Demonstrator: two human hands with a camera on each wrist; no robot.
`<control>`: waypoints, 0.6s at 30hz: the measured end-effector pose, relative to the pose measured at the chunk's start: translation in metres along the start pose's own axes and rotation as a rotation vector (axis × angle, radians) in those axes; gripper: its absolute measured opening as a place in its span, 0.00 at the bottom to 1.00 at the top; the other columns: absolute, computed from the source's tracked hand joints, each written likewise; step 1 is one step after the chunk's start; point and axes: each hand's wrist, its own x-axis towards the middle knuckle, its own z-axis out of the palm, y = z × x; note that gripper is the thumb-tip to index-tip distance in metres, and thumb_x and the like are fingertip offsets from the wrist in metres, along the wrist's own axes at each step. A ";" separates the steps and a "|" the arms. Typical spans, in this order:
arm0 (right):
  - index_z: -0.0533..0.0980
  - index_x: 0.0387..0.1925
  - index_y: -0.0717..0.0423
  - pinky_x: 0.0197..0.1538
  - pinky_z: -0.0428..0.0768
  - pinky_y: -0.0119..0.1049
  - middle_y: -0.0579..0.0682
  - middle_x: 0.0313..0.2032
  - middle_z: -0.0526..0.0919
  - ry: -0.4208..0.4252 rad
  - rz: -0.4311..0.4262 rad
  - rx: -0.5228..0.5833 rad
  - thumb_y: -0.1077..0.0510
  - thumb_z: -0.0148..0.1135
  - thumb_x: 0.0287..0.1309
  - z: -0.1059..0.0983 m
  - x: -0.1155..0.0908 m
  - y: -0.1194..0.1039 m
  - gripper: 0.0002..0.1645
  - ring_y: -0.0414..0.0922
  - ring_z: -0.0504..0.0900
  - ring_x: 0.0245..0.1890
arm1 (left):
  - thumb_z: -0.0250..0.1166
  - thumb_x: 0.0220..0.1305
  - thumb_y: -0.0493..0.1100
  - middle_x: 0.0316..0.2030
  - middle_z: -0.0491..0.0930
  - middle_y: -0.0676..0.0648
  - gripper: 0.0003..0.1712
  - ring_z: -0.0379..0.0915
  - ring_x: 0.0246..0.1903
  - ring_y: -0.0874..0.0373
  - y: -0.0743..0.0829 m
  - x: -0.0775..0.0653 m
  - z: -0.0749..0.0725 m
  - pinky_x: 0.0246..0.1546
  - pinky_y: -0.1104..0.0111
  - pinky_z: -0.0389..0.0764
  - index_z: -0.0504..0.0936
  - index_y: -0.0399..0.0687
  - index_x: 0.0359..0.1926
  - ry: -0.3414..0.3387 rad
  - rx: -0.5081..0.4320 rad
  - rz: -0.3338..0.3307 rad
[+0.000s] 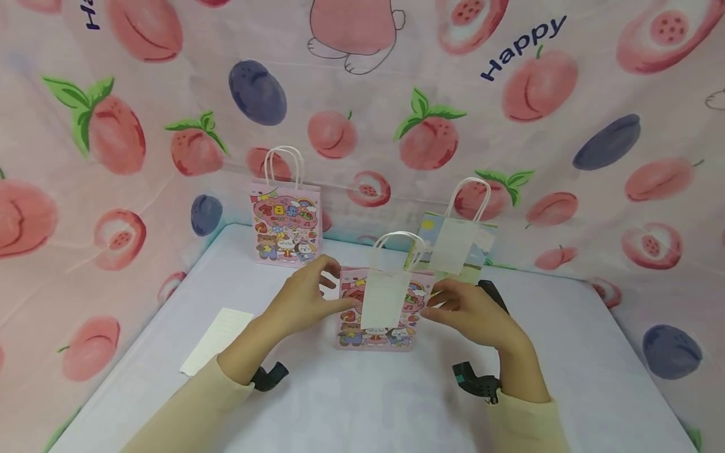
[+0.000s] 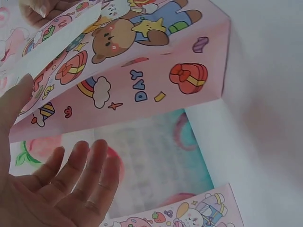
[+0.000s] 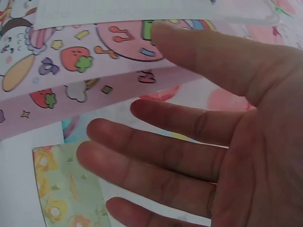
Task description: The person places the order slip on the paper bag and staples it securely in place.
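Note:
A pink cartoon paper gift bag (image 1: 351, 321) with white handles stands upright between the two hands. A white paper (image 1: 385, 299) covers the middle of its front. At the bag's left side is the left hand (image 1: 303, 296); its thumb touches the front, and its other fingers are spread apart from the side panel in the left wrist view. On the right side, the right hand (image 1: 470, 311) has its thumb against the front (image 3: 125, 42) of the bag. Its remaining fingers stretch out loosely below the side panel in the right wrist view, holding nothing.
Another pink gift bag (image 1: 286, 229) stands at the back left. Behind the right hand is a green and blue gift bag (image 1: 427, 236) with a white paper (image 1: 453, 245) on its front. A white sheet (image 1: 218, 340) lies on the table (image 1: 351, 402) beside the left forearm.

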 end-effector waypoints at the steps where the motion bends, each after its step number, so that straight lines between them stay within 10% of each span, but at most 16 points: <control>1: 0.81 0.50 0.50 0.50 0.84 0.42 0.47 0.45 0.88 -0.006 -0.001 -0.006 0.45 0.72 0.63 0.001 0.001 0.000 0.19 0.43 0.87 0.45 | 0.79 0.54 0.63 0.48 0.84 0.51 0.34 0.84 0.49 0.55 -0.001 -0.001 -0.001 0.45 0.59 0.85 0.76 0.53 0.52 0.001 0.003 -0.010; 7: 0.82 0.55 0.48 0.51 0.85 0.41 0.44 0.46 0.88 -0.033 -0.035 -0.015 0.50 0.72 0.64 0.010 0.007 0.000 0.19 0.41 0.87 0.46 | 0.77 0.58 0.58 0.32 0.85 0.59 0.15 0.81 0.38 0.62 -0.007 -0.007 0.001 0.38 0.65 0.79 0.83 0.58 0.35 -0.049 0.040 -0.018; 18: 0.82 0.57 0.55 0.53 0.87 0.47 0.49 0.48 0.90 -0.104 -0.130 0.004 0.57 0.63 0.72 0.019 0.010 0.000 0.16 0.46 0.89 0.48 | 0.71 0.67 0.55 0.29 0.87 0.60 0.10 0.81 0.33 0.67 -0.009 -0.012 0.012 0.39 0.66 0.80 0.88 0.56 0.36 -0.113 0.118 0.051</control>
